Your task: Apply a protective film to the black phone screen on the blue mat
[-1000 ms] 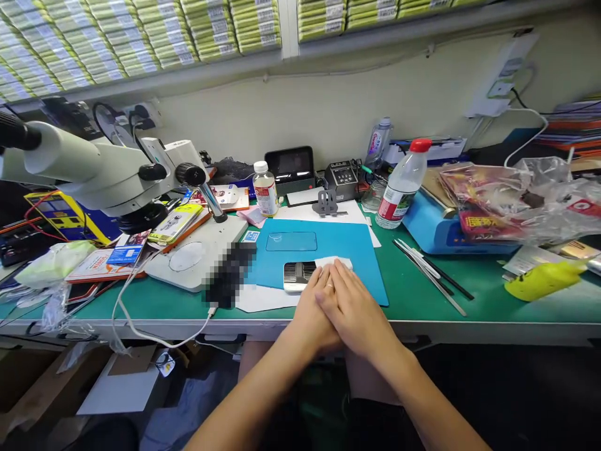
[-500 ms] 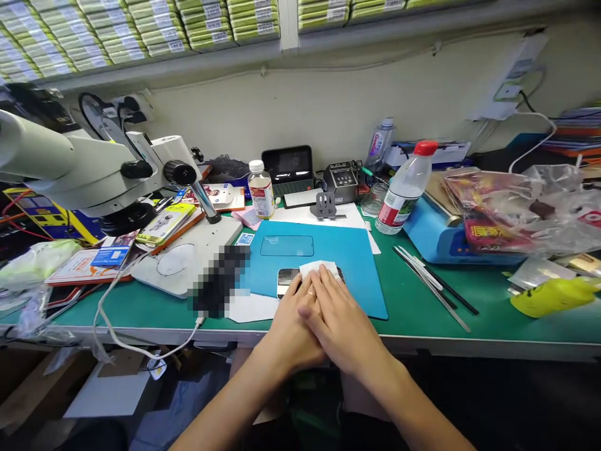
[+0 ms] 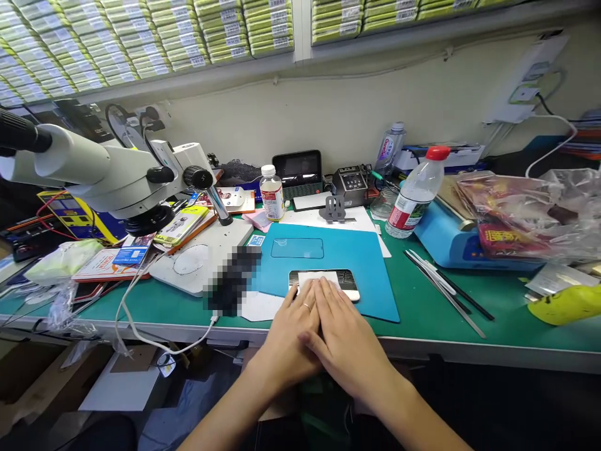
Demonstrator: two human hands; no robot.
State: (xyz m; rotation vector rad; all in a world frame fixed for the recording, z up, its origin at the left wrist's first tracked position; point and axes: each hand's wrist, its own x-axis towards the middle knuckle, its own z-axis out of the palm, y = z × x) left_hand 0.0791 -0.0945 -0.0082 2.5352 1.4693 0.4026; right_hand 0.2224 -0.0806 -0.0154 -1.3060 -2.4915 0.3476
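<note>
A phone [image 3: 350,287] with a pale rim and a dark, glossy, reflecting face lies across the front of a blue mat [image 3: 369,250]. On it rests a folded white wipe [image 3: 312,275], its near part hidden under my fingertips. My left hand [image 3: 291,335] lies flat with fingers stretched forward over the wipe and the phone's near edge. Alongside and partly over it, my right hand [image 3: 347,338] presses its straight fingers on the wipe. Both hands are open. Farther back on the mat is a clear phone-shaped sheet [image 3: 297,248] with a dark outline.
A microscope [image 3: 126,175] stands at the left, papers and boxes behind it. A white cable [image 3: 154,346] hangs over the table edge. Bottles [image 3: 416,194], a blue device [image 3: 446,241] and thin sticks [image 3: 446,291] lie to the right. A grey bracket [image 3: 335,208] stands behind the mat.
Both hands and the wipe have slid left along the phone and slightly toward me, baring more of its right end. The camera view has shifted a little.
</note>
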